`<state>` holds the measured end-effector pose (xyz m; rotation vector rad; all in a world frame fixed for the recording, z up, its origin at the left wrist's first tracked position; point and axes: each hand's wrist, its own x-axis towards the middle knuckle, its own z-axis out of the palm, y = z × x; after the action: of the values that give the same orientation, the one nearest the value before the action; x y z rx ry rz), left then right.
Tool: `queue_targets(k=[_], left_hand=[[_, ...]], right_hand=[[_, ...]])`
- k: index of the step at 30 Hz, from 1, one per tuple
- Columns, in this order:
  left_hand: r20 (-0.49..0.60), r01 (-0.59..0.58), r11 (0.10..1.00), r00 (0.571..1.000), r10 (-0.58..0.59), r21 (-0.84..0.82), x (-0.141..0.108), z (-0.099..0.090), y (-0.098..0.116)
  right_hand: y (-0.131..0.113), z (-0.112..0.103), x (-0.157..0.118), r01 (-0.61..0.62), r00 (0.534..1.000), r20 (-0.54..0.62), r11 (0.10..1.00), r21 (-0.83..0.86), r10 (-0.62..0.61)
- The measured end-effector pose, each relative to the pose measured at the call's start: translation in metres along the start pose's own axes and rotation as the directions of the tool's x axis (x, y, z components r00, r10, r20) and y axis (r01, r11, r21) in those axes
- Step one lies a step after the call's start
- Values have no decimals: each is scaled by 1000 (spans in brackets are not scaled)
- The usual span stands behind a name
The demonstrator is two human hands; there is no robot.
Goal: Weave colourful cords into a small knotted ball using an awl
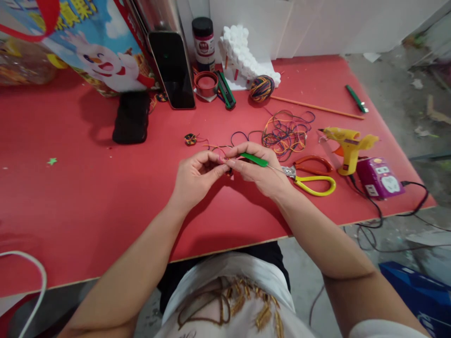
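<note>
My left hand [199, 176] pinches a small dark, multicoloured thread piece [229, 172], mostly hidden by the fingers, with pink thread at its top. Against it, the fingertips of my right hand [259, 171] are pressed together on the thread. A green-handled tool [254, 159] with a thin metal shaft lies across my right hand, between its fingers. Just beyond my hands, a small round knotted thread piece [190, 139] rests on the red table [141, 202]. Loose multicoloured thread [286, 134] lies in a tangle behind my right hand.
Pliers [313, 176], a yellow glue gun [348, 145] and a purple power box [379, 178] with cables sit right. Farther back are a yarn ball [261, 88], a stick [317, 107], a cutter [225, 90], a phone [172, 70], a black case [131, 117] and a white model [243, 56].
</note>
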<state>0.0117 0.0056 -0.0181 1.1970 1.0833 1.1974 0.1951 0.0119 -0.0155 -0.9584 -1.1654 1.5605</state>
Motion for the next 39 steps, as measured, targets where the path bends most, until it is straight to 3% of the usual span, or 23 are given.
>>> queue_targets(k=[8, 13, 19, 25, 29, 31, 34, 37, 39], left_hand=[[-4, 108, 987, 994, -109, -119, 3, -2, -2], [-54, 126, 973, 989, -138, -196, 6, -5, -7], [-95, 70, 968, 991, -96, -240, 6, -7, -7], [-85, 138, 933, 981, -176, -333, 8, -8, -2], [-114, 78, 955, 987, -115, -284, 9, -11, 1], [-136, 32, 972, 989, -65, -232, 10, -13, 2], [-153, -24, 983, 988, -5, -184, 12, -16, 3], [-137, -31, 981, 991, 4, -191, 12, -17, 4], [-100, 2, 974, 995, -26, -227, 12, -16, 6]], right_hand=[[1, -3, 0, 79, 993, -86, 997, -26, -81], [-6, 0, -4, 138, 990, 4, 987, -86, -138], [-3, -2, -5, 222, 974, 97, 951, -214, -205], [-1, -3, -5, 287, 957, 133, 911, -297, -258], [-5, -6, -7, 367, 929, 178, 857, -361, -323], [-5, -8, -6, 394, 916, 137, 777, -490, -378], [-4, -12, -4, 342, 903, 126, 510, -789, -411], [-6, -12, -1, 233, 958, 175, 261, -937, -226], [-8, -12, -1, 216, 973, 197, 173, -961, -118]])
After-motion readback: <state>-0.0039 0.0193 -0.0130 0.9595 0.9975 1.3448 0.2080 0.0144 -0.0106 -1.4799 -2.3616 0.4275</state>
